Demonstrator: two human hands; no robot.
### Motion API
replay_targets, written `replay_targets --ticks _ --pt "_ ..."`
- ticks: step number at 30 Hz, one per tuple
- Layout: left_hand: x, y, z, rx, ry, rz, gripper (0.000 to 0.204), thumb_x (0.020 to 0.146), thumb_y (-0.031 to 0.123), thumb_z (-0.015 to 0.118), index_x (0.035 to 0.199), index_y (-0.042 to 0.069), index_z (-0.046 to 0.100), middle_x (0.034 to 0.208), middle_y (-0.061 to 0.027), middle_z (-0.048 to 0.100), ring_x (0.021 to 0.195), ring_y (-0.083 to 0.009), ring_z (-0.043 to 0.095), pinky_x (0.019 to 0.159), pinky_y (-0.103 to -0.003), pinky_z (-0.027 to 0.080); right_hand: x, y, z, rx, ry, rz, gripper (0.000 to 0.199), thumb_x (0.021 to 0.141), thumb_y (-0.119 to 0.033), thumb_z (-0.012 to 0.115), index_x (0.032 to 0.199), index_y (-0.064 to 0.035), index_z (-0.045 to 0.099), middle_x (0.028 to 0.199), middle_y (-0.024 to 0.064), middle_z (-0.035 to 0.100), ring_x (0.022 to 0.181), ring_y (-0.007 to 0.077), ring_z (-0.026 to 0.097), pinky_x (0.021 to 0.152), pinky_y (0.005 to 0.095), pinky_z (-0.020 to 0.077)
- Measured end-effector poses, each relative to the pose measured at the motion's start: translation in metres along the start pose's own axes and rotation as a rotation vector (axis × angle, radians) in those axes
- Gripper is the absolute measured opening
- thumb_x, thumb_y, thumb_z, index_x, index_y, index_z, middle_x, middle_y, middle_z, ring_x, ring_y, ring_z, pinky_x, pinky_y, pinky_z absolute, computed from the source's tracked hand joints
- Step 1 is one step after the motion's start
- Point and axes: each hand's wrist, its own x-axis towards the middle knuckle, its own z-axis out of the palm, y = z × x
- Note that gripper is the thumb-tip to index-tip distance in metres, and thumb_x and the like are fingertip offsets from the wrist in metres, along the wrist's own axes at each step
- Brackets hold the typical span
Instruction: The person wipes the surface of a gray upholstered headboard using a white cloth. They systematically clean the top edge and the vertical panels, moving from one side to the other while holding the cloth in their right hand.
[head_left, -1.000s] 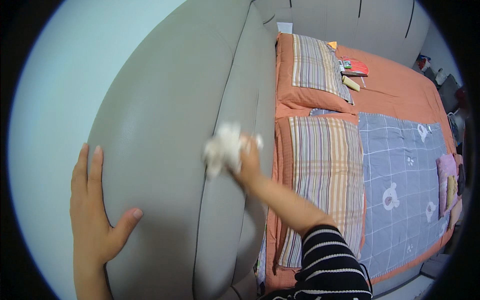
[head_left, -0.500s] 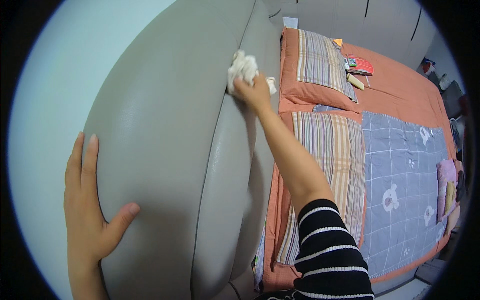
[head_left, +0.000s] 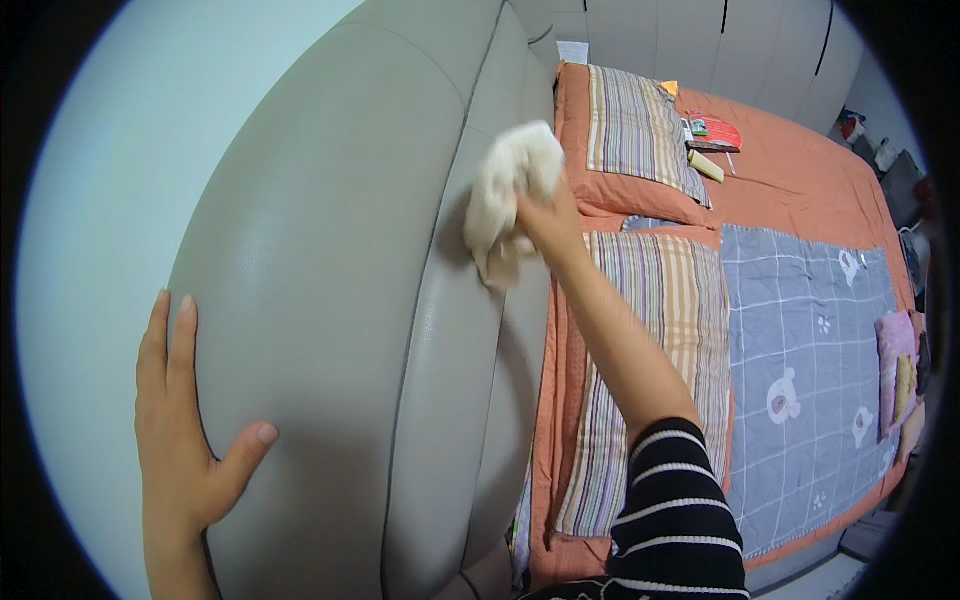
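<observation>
A padded grey headboard [head_left: 310, 250] with a smooth, leather-like surface runs up the middle of the view. My right hand [head_left: 552, 222] grips a crumpled white cloth [head_left: 520, 170] over the headboard's front side, right of its long seam. The cloth is slightly blurred, and I cannot tell whether it touches the surface. On the headboard's outer left edge rests my left hand [head_left: 190, 440], its fingers stretched out and thumb spread, holding nothing.
Beside the headboard is a bed with an orange sheet [head_left: 780, 150], two striped pillows [head_left: 640, 125] and a grey checked quilt [head_left: 800, 340]. A red fan-shaped thing [head_left: 718, 132] and a pale yellow roll [head_left: 706, 166] lie near the far pillow. A pale wall [head_left: 110, 200] borders the left.
My right hand has drawn back from the seam, a little nearer and to the right, and the cloth now hangs more spread out. My left hand stays at the edge.
</observation>
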Motion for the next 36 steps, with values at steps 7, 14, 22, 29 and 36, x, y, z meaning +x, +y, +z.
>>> replay_targets --ticks 7,14,22,29,36 --pt "0.000 0.004 -0.003 -0.031 0.037 0.066 0.093 0.073 0.055 0.066 0.146 0.007 0.033 0.147 -0.0264 0.030 0.131 -0.0442 0.038 0.103 -0.054 0.037 0.075 0.057 0.054 -0.796 0.122 0.171 0.075 0.080 -0.059 0.049 0.135 -0.0084 0.051 0.139 0.0253 0.041 0.124 0.0459 0.040 0.106 0.0492 0.0301" --pt "0.000 0.005 -0.004 0.010 0.034 0.047 0.100 0.073 0.071 0.057 0.148 0.012 0.029 0.151 -0.0234 0.025 0.136 -0.0427 0.032 0.106 -0.054 0.033 0.009 0.036 0.058 -0.786 0.199 0.132 0.045 0.082 -0.034 0.058 0.103 0.0062 0.063 0.114 0.0277 0.048 0.105 0.0436 0.046 0.092 0.0505 0.0387" --pt "0.000 0.011 -0.005 -0.013 0.057 0.037 0.100 0.072 0.070 0.059 0.148 0.012 0.029 0.152 -0.0217 0.026 0.137 -0.0410 0.031 0.107 -0.055 0.032 -0.192 -0.047 0.063 -0.572 -0.054 -0.115 0.045 0.077 -0.017 0.068 0.115 0.0038 0.057 0.128 0.0298 0.041 0.119 0.0464 0.039 0.103 0.0501 0.0317" --pt "0.000 0.010 -0.008 0.002 0.018 -0.011 0.100 0.072 0.073 0.056 0.149 0.014 0.029 0.152 -0.0209 0.025 0.138 -0.0403 0.030 0.107 -0.055 0.033 -0.284 -0.053 0.030 -0.296 -0.363 -0.096 0.063 0.075 -0.024 0.074 0.130 -0.0044 0.049 0.130 0.0205 0.043 0.125 0.0381 0.038 0.105 0.0477 0.0306" --pt "0.001 0.000 0.001 0.009 0.017 0.020 0.104 0.071 0.078 0.052 0.149 0.015 0.028 0.152 -0.0210 0.025 0.137 -0.0400 0.032 0.106 -0.056 0.034 0.011 0.065 -0.018 -0.083 0.310 0.265 0.033 0.092 -0.018 0.045 0.114 0.0063 0.051 0.110 0.0205 0.059 0.099 0.0290 0.058 0.086 0.0387 0.0462"
